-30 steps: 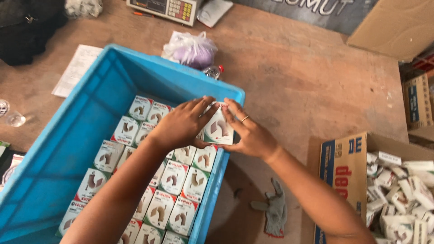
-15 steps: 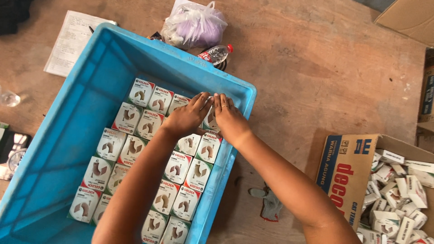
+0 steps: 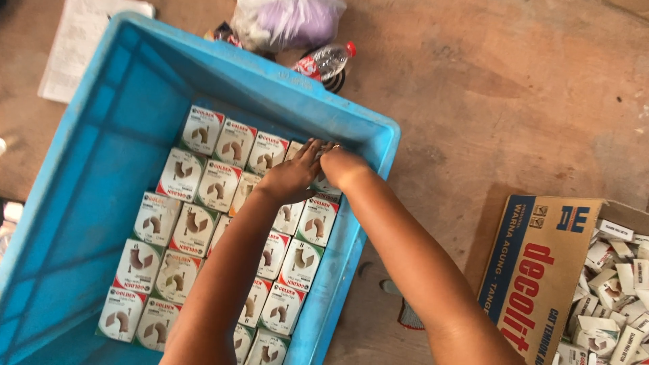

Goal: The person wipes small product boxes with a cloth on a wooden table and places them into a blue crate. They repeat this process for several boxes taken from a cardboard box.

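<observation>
- The left hand (image 3: 292,177) lies flat inside the blue plastic crate (image 3: 101,122), fingers together and stretched toward the far right corner, pressing down on a small white carton (image 3: 323,184) there.
- The right hand (image 3: 338,165) is bent at the wrist just beside the left, touching it, its fingers tucked down out of sight against the same small white carton; whether they grip or only push, I cannot tell.
- That small white carton sits at the far end of the row nearest the crate's right wall, mostly hidden under both hands.
- The packed cartons (image 3: 196,226) fill the right half of the crate in neat rows, each white with a red corner and a brownish picture; the left half of the crate floor is bare.
- A cardboard box (image 3: 541,270) stands on the wooden floor to the right, well apart from the crate, heaped with loose small cartons (image 3: 612,290).
- Beyond the crate's far rim lie a plastic bottle (image 3: 324,62) with a red cap, a knotted plastic bag (image 3: 284,20), and a sheet of paper (image 3: 81,47).
</observation>
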